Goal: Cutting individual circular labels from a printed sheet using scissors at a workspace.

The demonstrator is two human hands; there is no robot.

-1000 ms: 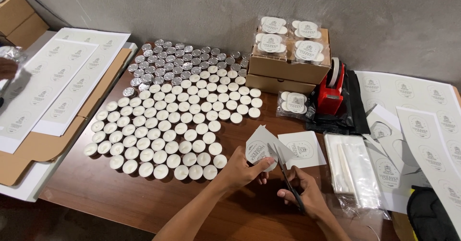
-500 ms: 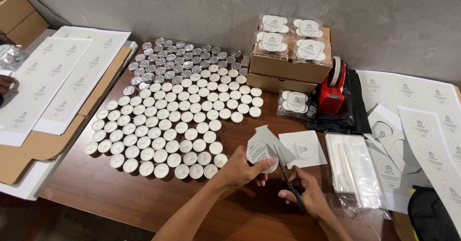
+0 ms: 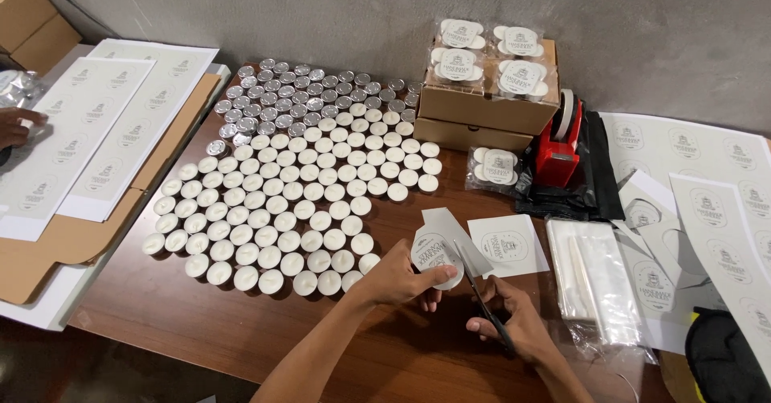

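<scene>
The right hand (image 3: 514, 323) grips scissors (image 3: 480, 298), fingers through the handles. Their long axis runs up and slightly left, blades parted into the label (image 3: 438, 250). The left hand (image 3: 401, 278) pinches that round-cut label by its lower edge, just left of the blades. A cut square label (image 3: 507, 245) lies just beyond to the right. Tealights (image 3: 281, 202) crowd the table (image 3: 201, 323) to the left; bare wood lies near the hands, toward the front edge. Plastic bags (image 3: 594, 278) sit to the right.
</scene>
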